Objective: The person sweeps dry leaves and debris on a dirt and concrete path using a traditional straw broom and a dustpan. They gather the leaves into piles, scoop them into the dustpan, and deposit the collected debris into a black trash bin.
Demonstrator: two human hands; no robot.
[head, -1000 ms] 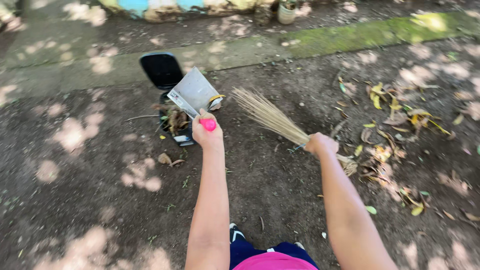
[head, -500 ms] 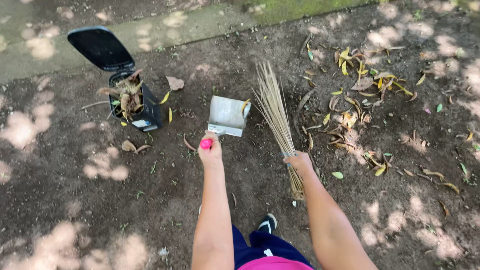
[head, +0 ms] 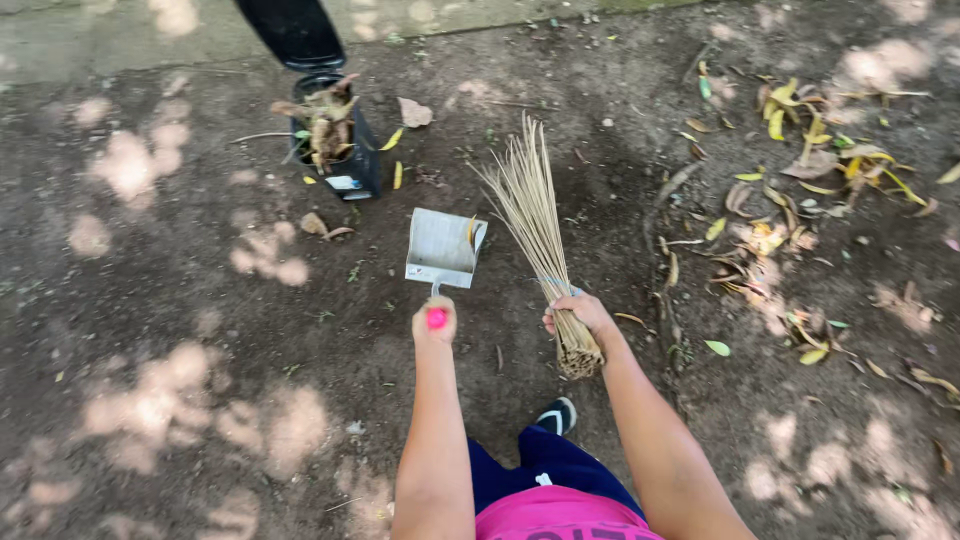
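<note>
Both of your hands are full here: your left hand (head: pixel 434 322) is wrapped tight around the pink-tipped handle of the metal dustpan (head: pixel 443 248), which sits low over the dirt with its mouth pointing away from you, and your right hand (head: pixel 578 313) is closed around the bound end of the twig broom (head: pixel 535 215), bristles fanned out just beside the pan's right edge. Up ahead and to the left there's a small black bin (head: pixel 338 150) stuffed with dry leaves, lid flipped open. A scatter of fallen leaves (head: pixel 790 190) lies well off to your right on the bare ground (head: pixel 180 330).
</note>
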